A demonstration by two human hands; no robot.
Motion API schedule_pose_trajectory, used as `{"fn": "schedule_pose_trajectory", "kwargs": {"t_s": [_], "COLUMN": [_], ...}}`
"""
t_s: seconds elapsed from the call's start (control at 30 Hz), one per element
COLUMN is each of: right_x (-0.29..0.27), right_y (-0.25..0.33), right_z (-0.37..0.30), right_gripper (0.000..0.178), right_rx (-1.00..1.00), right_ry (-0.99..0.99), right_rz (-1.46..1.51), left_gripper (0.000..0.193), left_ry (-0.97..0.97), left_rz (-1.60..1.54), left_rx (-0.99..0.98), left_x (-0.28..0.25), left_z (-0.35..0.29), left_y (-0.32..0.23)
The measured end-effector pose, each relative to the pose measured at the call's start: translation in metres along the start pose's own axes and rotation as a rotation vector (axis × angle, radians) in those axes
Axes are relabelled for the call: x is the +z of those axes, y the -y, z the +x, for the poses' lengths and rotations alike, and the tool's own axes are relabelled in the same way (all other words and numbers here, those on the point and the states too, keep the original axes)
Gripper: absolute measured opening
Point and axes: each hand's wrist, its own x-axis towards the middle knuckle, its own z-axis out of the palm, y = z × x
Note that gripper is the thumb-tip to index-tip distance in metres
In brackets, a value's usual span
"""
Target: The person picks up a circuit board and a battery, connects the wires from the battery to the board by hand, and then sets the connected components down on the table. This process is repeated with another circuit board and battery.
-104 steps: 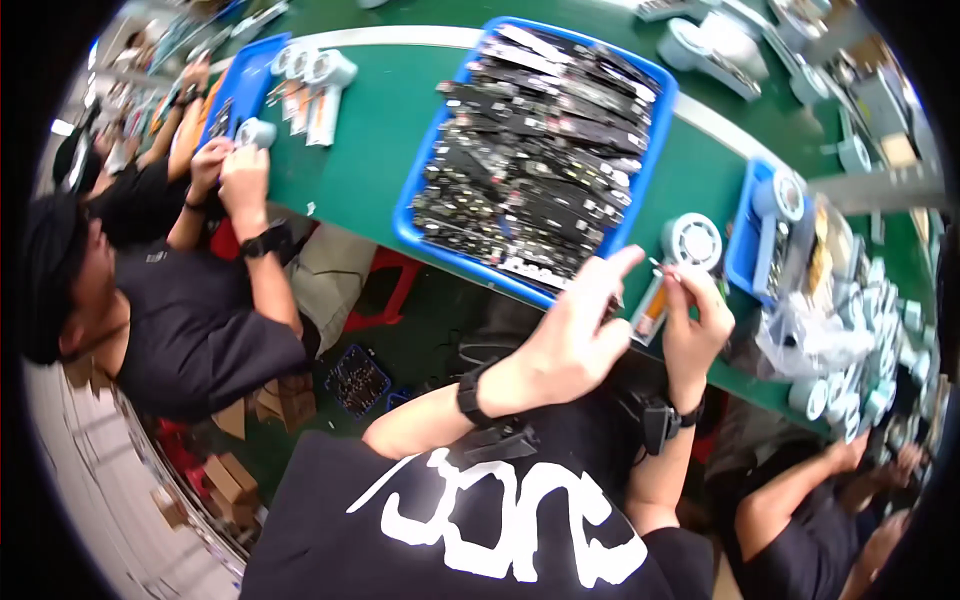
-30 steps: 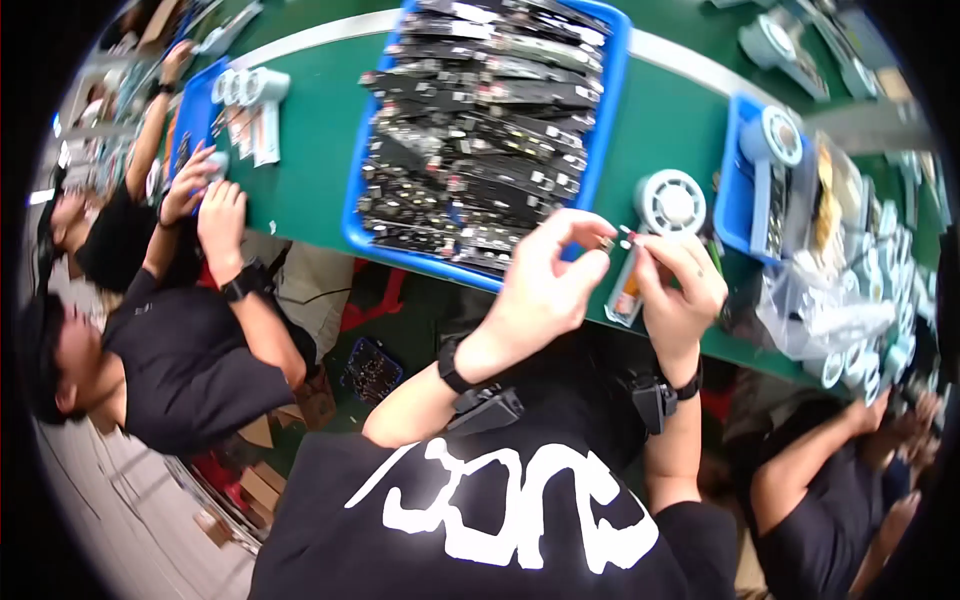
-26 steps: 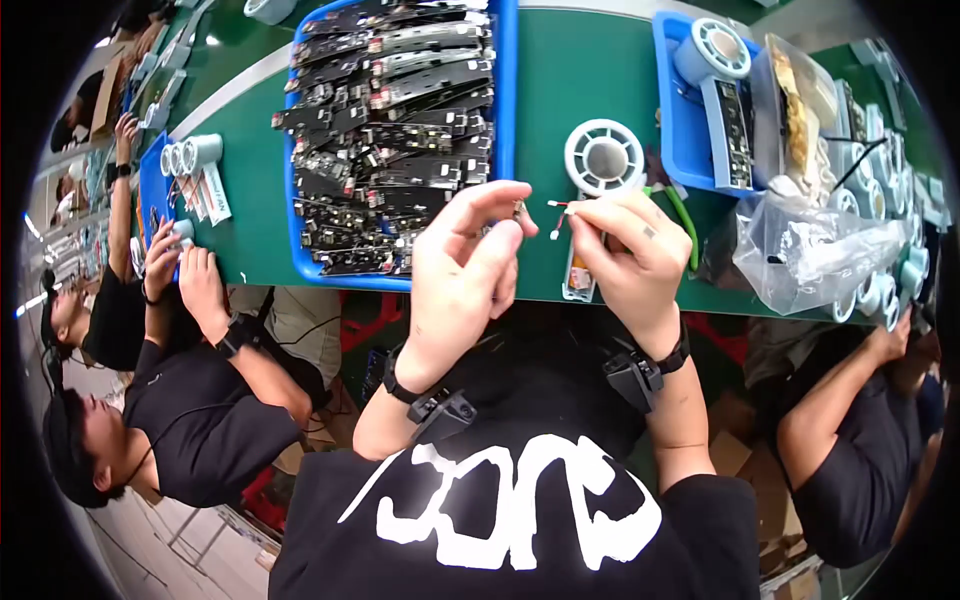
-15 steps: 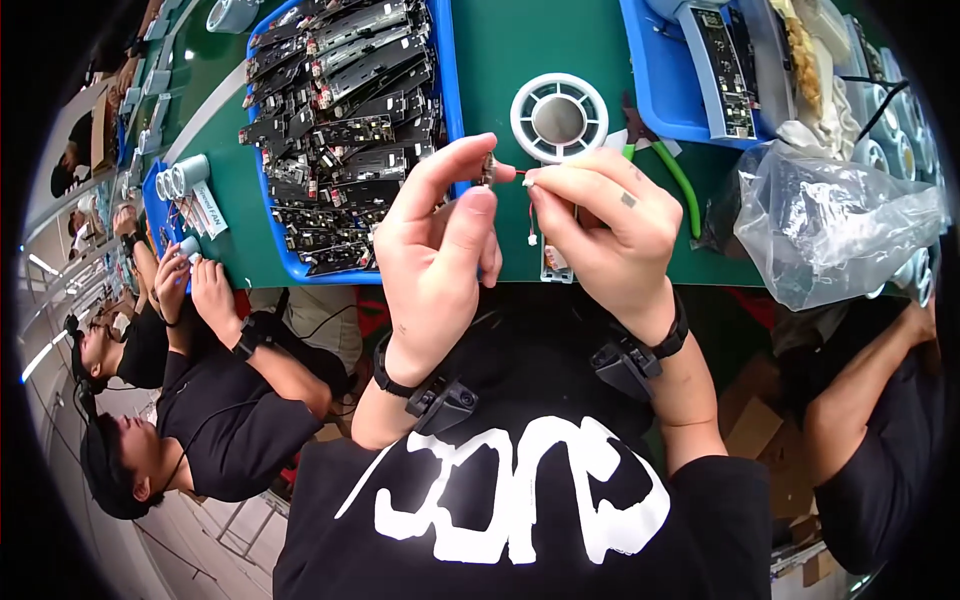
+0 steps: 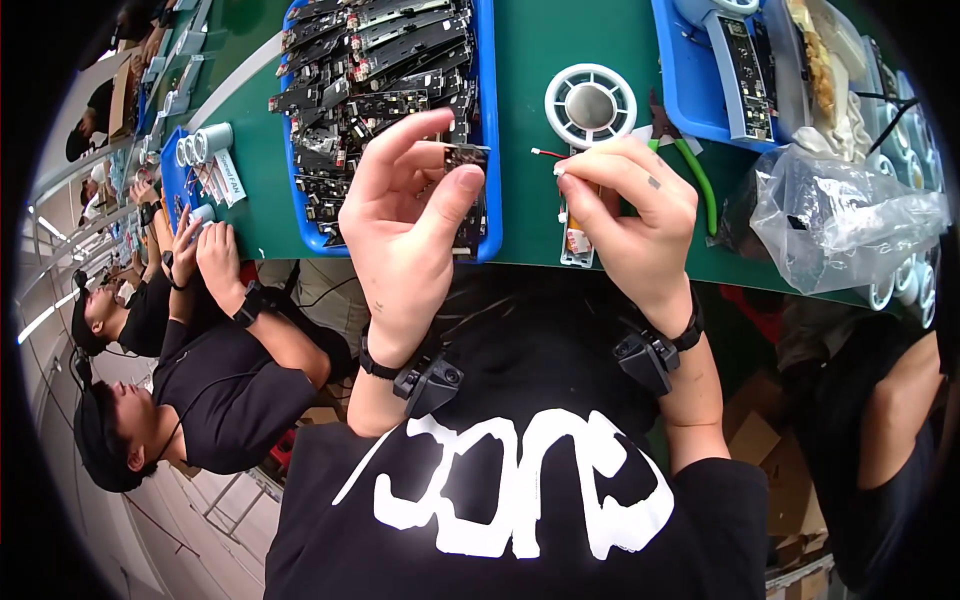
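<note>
My left hand (image 5: pixel 405 215) grips a small dark circuit board (image 5: pixel 466 156) between thumb and forefinger, in front of the blue tray's near right part. To the right, my right hand (image 5: pixel 635 205) pinches a tiny white connector (image 5: pixel 559 168) at its fingertips. A second white plug (image 5: pixel 537 152) on a short red wire sticks out to the left beside those fingertips. Behind that hand lies a white handheld fan (image 5: pixel 590 105) with a round spoked head. Its open handle (image 5: pixel 577 259), with wires and a wrapped part inside, shows below the fingers; its middle is hidden.
A blue tray (image 5: pixel 488 200) full of dark circuit boards stands left. Green-handled pliers (image 5: pixel 699 185) lie right of the fan. At the right are another blue tray (image 5: pixel 690 125) with fan parts and a clear plastic bag (image 5: pixel 815 225). Co-workers sit on both sides.
My hands have moved apart. The circuit board, earlier close to the connector and red wire, is now farther left and turned flatter. The whole view has shifted slightly.
</note>
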Motion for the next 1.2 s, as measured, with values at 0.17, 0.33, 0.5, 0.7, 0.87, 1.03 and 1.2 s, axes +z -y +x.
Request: {"fn": "schedule_pose_trajectory", "kwargs": {"t_s": [0.17,0.33,0.5,0.7,0.87,1.03,1.2], "right_x": [-0.003,-0.009,-0.008,-0.009,-0.011,-0.004,-0.001], "right_y": [0.003,-0.006,-0.003,0.004,0.004,0.003,0.002], "right_z": [0.004,0.004,0.004,0.004,-0.001,-0.002,-0.002], "right_gripper": [0.015,0.014,0.01,0.008,0.01,0.009,0.008], "right_rx": [-0.031,-0.104,-0.043,0.067,0.062,0.089,0.107], "right_ry": [0.044,0.155,0.158,0.163,0.118,0.089,0.079], "right_rz": [0.056,0.059,0.055,0.037,0.066,0.112,0.108], "left_gripper": [0.025,0.022,0.021,0.017,0.025,0.045,0.045], "left_ry": [-0.095,-0.107,-0.087,-0.026,0.03,0.206,0.318], "left_rz": [-0.15,-0.364,-0.388,-0.412,-0.448,0.136,0.377], "left_rx": [0.0,-0.107,-0.132,-0.17,-0.16,-0.164,0.141], "left_x": [-0.007,-0.006,-0.006,-0.007,0.006,-0.001,0.002], "left_z": [0.007,0.003,-0.001,-0.007,-0.005,-0.008,-0.009], "left_y": [0.009,0.02,0.022,0.025,0.021,0.015,0.023]}}
